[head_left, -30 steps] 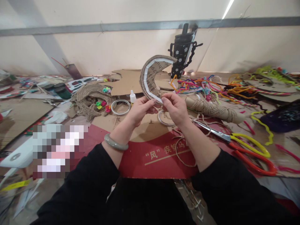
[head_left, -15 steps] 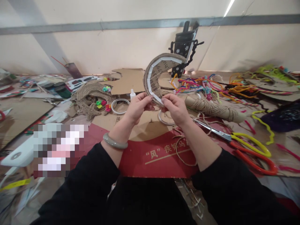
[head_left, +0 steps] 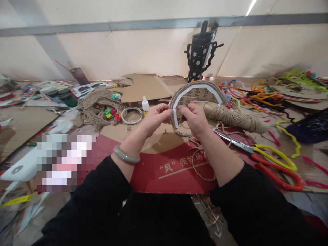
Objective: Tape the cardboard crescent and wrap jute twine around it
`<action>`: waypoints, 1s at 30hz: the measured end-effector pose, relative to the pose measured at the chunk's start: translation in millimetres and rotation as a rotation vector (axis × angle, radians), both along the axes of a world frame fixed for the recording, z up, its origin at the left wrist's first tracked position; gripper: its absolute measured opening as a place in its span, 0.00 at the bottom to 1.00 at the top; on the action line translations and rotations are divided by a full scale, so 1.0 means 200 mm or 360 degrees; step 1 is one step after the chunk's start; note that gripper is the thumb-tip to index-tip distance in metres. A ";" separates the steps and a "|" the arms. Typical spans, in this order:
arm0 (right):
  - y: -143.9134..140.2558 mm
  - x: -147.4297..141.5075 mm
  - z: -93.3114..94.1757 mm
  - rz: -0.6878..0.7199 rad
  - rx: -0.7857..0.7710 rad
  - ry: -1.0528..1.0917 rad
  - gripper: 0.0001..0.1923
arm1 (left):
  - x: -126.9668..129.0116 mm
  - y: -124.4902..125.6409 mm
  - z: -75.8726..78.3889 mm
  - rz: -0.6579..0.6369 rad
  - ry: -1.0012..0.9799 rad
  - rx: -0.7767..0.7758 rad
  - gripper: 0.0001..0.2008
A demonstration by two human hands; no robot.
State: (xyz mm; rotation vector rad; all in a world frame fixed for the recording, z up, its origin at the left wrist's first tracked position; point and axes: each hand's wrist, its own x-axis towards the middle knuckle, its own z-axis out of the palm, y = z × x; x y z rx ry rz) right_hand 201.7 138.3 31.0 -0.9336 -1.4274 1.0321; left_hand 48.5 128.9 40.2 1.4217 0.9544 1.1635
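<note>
Both hands hold a crescent-shaped cardboard piece [head_left: 191, 96] up over the worktop. Twine runs along its outer edge, and a strip of white tape follows the curve inside that edge. My left hand [head_left: 159, 118] pinches the rim on the left side. My right hand [head_left: 194, 118] is closed on the tape and cardboard, its thumb and fingertips close to the left thumb. Beneath them lies a red and brown cardboard sheet [head_left: 153, 174] with printed characters. One roll of tape [head_left: 131, 115] rests left of the hands; another ring is partly hidden below the crescent.
Scissors [head_left: 243, 145] with yellow and red handles lie at right, near a twine-wound tube [head_left: 238, 119]. A small white bottle [head_left: 145, 104] stands beyond my left hand. A black flowered tumbler [head_left: 197, 56] stands by the wall. A twine-covered piece [head_left: 98, 106] lies left.
The crescent has turned clockwise and come lower, so its opening now faces downward. Both hands have shifted along its rim, still gripping it.
</note>
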 end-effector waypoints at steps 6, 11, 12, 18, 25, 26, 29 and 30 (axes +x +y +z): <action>-0.02 -0.01 0.01 -0.0302 0.0255 -0.0337 0.16 | 0.01 0.00 -0.03 0.0507 0.0173 0.0638 0.06; -0.05 -0.02 0.01 -0.0304 0.0349 -0.0537 0.17 | 0.01 -0.01 -0.03 0.0545 0.0352 0.0799 0.01; -0.06 -0.02 0.02 -0.0245 0.0308 -0.0575 0.17 | 0.01 -0.01 -0.03 0.0552 0.0374 0.0787 0.01; -0.08 -0.03 0.06 -0.0008 0.0199 -0.0646 0.18 | 0.01 0.00 -0.02 0.0566 0.0464 0.0775 0.02; -0.09 -0.05 0.07 0.0112 0.0151 -0.0517 0.18 | 0.00 0.00 -0.04 0.0594 0.0549 0.0918 0.03; -0.09 -0.05 0.07 0.0127 0.0154 -0.0505 0.18 | 0.00 0.00 -0.04 0.0593 0.0562 0.0941 0.03; -0.09 -0.06 0.07 0.0122 0.0130 -0.0499 0.17 | -0.01 0.00 -0.04 0.0604 0.0604 0.0952 0.04; -0.09 -0.06 0.07 0.0107 0.0106 -0.0510 0.17 | 0.00 0.00 -0.04 0.0609 0.0617 0.0948 0.04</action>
